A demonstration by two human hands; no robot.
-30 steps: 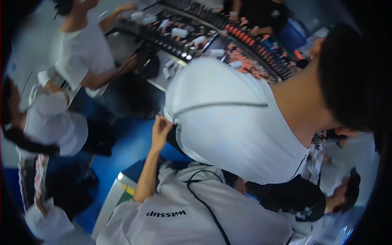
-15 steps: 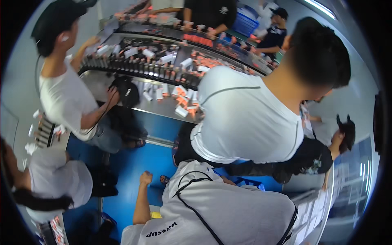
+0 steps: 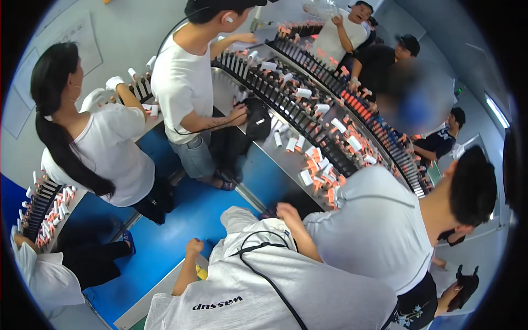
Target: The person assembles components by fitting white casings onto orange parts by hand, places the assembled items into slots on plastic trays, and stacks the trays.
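My left hand [image 3: 194,247] hangs over the blue floor with its fingers curled into a loose fist. Nothing shows in it. In front of my grey-white shirt [image 3: 313,286], my right hand [image 3: 288,212] is also curled and raised, with nothing visible in its fingers. A black cord [image 3: 269,275] runs down over the shirt. Neither hand touches a workpiece. Nearest beyond my right hand is a metal bench [image 3: 269,147] bearing a loose heap of white and orange parts [image 3: 318,164].
A co-worker in a white shirt [image 3: 379,220] stands close at my right. Another [image 3: 184,82] holds a black cap [image 3: 257,118] at the bench. A long-haired person [image 3: 102,148] works at the left. Dark slotted racks [image 3: 297,99] curve beyond the bench. Blue floor [image 3: 170,220] lies between.
The view has swung left and down the room, so the benches and people appear farther right. My right hand has come into view, raised. My left hand stays curled.
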